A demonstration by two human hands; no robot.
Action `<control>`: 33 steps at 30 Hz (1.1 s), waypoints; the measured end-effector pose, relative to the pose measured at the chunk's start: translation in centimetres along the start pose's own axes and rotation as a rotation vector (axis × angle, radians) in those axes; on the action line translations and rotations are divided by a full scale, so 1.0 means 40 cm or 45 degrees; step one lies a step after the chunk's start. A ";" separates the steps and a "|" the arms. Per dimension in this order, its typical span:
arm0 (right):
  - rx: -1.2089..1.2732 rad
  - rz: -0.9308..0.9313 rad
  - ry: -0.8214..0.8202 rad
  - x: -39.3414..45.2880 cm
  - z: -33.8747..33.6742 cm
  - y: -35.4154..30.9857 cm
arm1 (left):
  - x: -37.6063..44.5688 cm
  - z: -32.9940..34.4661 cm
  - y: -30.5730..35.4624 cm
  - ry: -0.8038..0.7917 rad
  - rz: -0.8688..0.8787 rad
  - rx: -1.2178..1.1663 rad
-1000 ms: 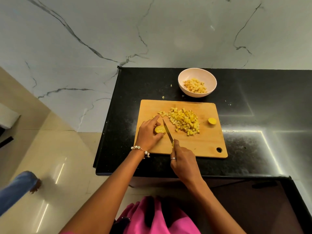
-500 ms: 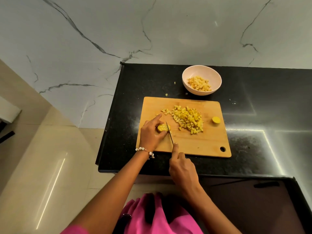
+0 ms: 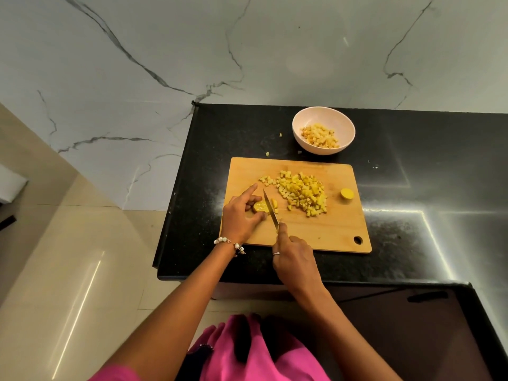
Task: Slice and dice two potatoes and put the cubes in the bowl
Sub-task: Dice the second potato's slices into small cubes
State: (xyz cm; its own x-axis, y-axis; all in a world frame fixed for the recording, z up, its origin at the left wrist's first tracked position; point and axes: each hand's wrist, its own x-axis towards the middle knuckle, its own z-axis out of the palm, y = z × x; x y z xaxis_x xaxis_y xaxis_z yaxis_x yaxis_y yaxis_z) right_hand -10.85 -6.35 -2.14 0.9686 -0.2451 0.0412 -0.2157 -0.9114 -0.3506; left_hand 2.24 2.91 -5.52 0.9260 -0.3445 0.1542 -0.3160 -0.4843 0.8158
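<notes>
Left hand: I see my left hand (image 3: 242,215) on the rectangular wooden cutting board (image 3: 324,229), its grip curled round a yellow peeled potato piece (image 3: 259,207) — forefinger pointing straight out, away from me.
Right hand: my right hand (image 3: 295,259) has its grip closed on the handle of a thin steel-bladed kitchen knife (image 3: 270,207); a ring shows on 1 finger.
Blade: it stands in the potato piece, with a few cut bits just to its right.
Cubes on board: a heap of small yellow potato cubes (image 3: 302,193) lies mid-board, near the blade but apart from it.
End piece: 1 round yellow potato end (image 3: 347,194) sits alone towards the board's right edge.
Bowl: the round pale pink bowl (image 3: 302,127) stands just beyond the board's far edge — it holds a small pile of potato cubes.
Surface: the black speckled stone surface (image 3: 412,188) carries board and bowl; a few potato scraps lie on it left of the bowl.
Wrist: a beaded bracelet (image 3: 229,243) circles my left wrist.
</notes>
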 end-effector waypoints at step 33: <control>-0.038 0.001 -0.084 0.004 0.006 -0.017 | -0.014 0.002 -0.007 0.066 0.003 -0.040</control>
State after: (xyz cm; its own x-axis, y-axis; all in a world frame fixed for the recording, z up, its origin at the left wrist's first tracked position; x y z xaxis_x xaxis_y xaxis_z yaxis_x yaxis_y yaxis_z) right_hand -10.53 -5.69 -2.11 0.9743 -0.2241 -0.0211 -0.2188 -0.9209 -0.3225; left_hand 1.78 3.18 -5.89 0.9350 -0.3033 0.1841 -0.3124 -0.4581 0.8322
